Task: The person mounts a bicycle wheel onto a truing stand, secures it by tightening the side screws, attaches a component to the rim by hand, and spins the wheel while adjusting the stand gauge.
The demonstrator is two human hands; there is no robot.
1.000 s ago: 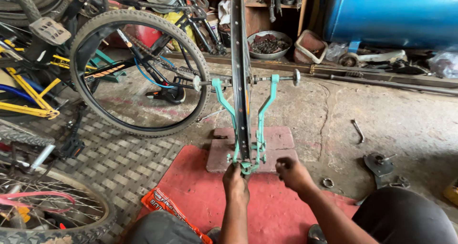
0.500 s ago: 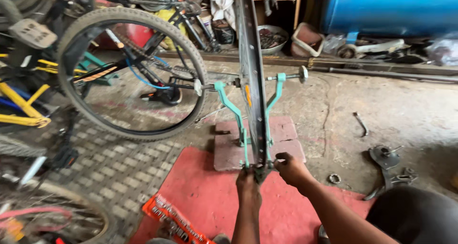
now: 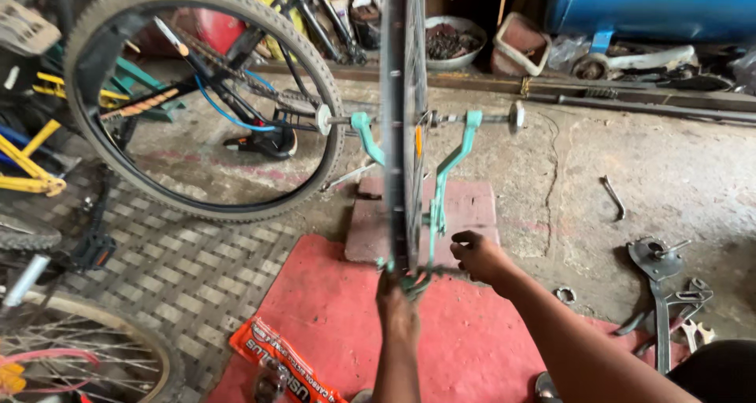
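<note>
A bare metal bicycle wheel rim with thin spokes (image 3: 403, 127) stands upright, edge-on to the camera, carried by its axle in a pale green, fork-shaped metal truing stand (image 3: 450, 174) that rises from a reddish stone slab (image 3: 472, 206) on the cracked concrete floor (image 3: 669, 174). The left hand (image 3: 396, 302) is at the bottom of the rim, its fingers closed around the rim's lower edge just where the stand's base sits. The right hand (image 3: 477, 255) is just beside the stand's right arm near the base, fingers curled and pressed together at a small part there; what exactly it pinches is too small to tell. Both forearms reach over a red mat (image 3: 331, 316), on which lies an orange printed packet (image 3: 276, 360) near the person's left side. Behind and to the left of the stand, a bicycle wheel with a black knobby tyre (image 3: 205, 96) stands tilted. To the right, well apart from the hands, several grey metal wrenches (image 3: 661, 293) lie on the floor, and a single small spanner (image 3: 613, 196) lies farther back.
</note>
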